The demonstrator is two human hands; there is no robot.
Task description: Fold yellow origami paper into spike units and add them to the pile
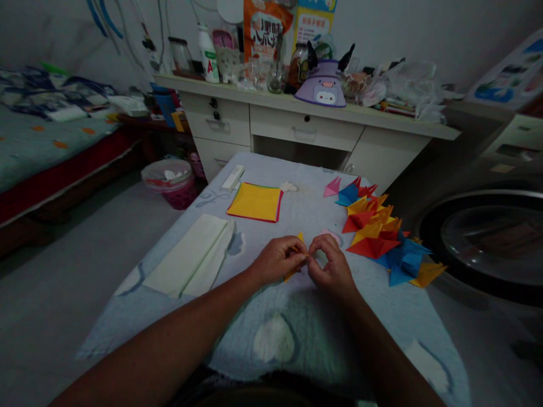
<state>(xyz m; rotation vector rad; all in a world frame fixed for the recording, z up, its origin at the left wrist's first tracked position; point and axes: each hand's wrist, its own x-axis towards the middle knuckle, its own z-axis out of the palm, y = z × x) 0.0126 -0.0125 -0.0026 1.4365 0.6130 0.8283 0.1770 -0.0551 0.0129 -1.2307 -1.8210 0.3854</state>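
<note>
Over the middle of the cloth-covered table [229, 333], my left hand [282, 257] pinches a small folded piece of yellow origami paper [290, 276]; much of it is hidden behind the fingers. My right hand [333, 263] meets it fingertip to fingertip, thumb and forefinger pinched at the paper's right end. A stack of square origami paper [257, 202], yellow on top, lies beyond my left hand. To the right of my hands stand several folded paper cranes [373, 226] in red, yellow, orange and blue, crowded in a row, with a pink one [332, 187] at the far end.
A folded pale sheet [190, 254] lies on the left, with a white box-like strip [233, 178] farther back. A cluttered white desk [271, 102] stands behind the table. A bin [176, 195] is on the floor at left, a washing machine [487, 243] at right.
</note>
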